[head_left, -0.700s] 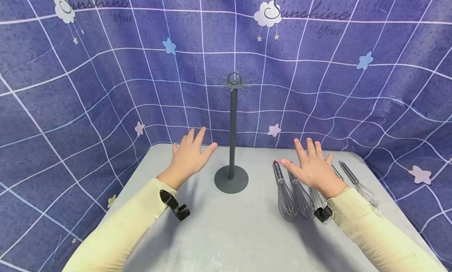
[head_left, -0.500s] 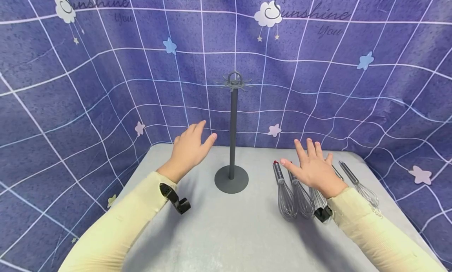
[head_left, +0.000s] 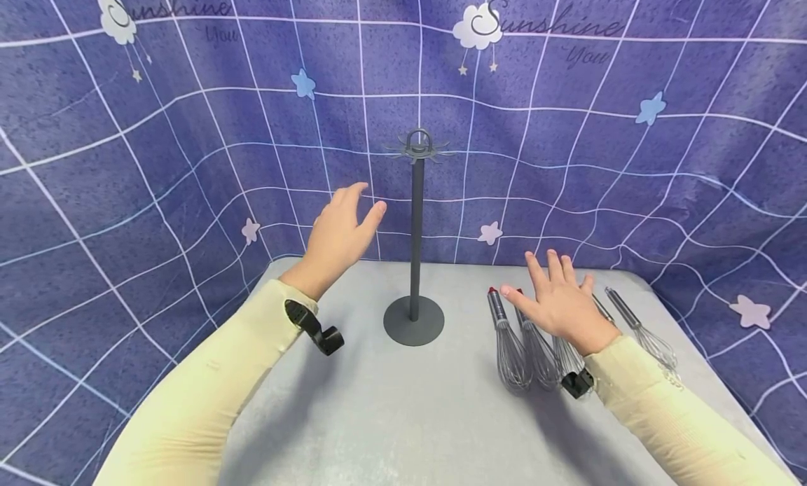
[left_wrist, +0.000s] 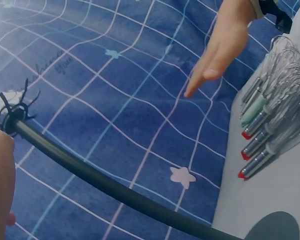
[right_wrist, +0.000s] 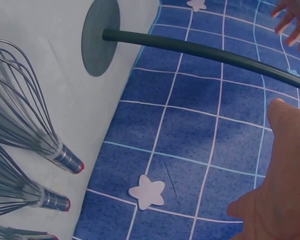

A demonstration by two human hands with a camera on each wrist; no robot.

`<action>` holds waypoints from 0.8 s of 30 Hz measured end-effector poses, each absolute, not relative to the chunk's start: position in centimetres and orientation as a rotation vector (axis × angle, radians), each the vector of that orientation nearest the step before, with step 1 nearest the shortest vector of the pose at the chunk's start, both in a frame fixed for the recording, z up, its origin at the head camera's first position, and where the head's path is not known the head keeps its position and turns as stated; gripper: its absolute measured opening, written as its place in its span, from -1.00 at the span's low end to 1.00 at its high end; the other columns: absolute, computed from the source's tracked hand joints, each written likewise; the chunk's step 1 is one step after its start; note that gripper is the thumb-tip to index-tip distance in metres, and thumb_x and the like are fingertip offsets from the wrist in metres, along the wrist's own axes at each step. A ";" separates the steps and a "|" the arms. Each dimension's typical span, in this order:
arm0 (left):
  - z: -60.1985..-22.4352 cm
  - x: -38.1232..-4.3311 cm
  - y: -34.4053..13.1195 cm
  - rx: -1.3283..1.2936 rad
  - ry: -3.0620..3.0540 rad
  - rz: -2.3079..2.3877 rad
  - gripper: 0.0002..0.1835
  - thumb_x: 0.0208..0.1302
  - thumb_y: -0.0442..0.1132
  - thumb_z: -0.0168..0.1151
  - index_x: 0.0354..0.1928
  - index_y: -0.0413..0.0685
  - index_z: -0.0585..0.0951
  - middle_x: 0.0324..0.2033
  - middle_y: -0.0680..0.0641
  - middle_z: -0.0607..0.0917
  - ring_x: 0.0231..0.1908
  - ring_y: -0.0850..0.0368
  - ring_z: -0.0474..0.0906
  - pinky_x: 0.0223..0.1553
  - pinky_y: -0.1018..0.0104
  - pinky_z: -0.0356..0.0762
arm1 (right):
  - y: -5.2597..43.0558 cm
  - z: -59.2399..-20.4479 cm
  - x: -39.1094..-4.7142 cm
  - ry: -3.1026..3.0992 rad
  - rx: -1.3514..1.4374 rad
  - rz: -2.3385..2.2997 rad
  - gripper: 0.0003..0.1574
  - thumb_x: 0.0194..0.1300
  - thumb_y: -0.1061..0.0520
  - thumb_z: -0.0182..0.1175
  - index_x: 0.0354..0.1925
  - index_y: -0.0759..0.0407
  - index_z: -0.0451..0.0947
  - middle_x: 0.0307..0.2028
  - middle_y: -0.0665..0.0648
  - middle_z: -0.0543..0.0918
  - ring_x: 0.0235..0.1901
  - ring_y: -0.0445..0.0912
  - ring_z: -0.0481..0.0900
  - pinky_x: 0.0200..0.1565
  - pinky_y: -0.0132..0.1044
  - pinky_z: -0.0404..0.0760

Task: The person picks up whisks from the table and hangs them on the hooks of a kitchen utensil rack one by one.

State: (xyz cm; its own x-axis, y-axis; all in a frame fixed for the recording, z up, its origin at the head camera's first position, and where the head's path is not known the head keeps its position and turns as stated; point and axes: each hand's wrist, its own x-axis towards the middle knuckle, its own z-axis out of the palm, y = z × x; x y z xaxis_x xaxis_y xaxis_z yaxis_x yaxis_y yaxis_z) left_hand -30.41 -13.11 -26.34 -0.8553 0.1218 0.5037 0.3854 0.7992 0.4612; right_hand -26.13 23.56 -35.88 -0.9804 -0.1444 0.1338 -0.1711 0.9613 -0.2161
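A dark grey stand (head_left: 416, 241) rises from a round base in the middle of the table, with a ring of hooks and a loop at its top. My left hand (head_left: 337, 237) is raised to the left of the pole, apart from it, thumb spread toward it and holding nothing. Over the whisks my right hand (head_left: 561, 300) hovers with fingers spread, also holding nothing. Several wire whisks (head_left: 512, 353) lie side by side at the right, some partly hidden under that hand. In the left wrist view, red tips and a pale green handle (left_wrist: 254, 111) show among them.
The pale grey table (head_left: 403, 416) ends at a purple-blue curtain (head_left: 567, 73) with a grid and star pattern, hanging behind and at both sides. A black wrist camera (head_left: 315, 328) sticks out from the left sleeve, another (head_left: 576, 382) from the right.
My left hand has risen beside the pole, its fingers turning more toward it. The right hand stays over the whisks, nearly unmoved. Stand and whisks have not moved.
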 end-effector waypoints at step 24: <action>-19.8 -31.1 -10.8 -0.371 -2.466 -0.767 -0.27 0.46 0.33 -0.11 0.48 0.07 0.34 0.45 -0.03 0.36 0.42 -0.07 0.29 0.37 -0.13 0.16 | 23.3 -36.6 -26.6 -3.015 0.243 0.332 0.29 0.34 -0.68 -0.36 0.62 0.14 -0.29 0.53 0.55 -0.29 0.47 0.51 -0.36 0.21 0.63 -0.38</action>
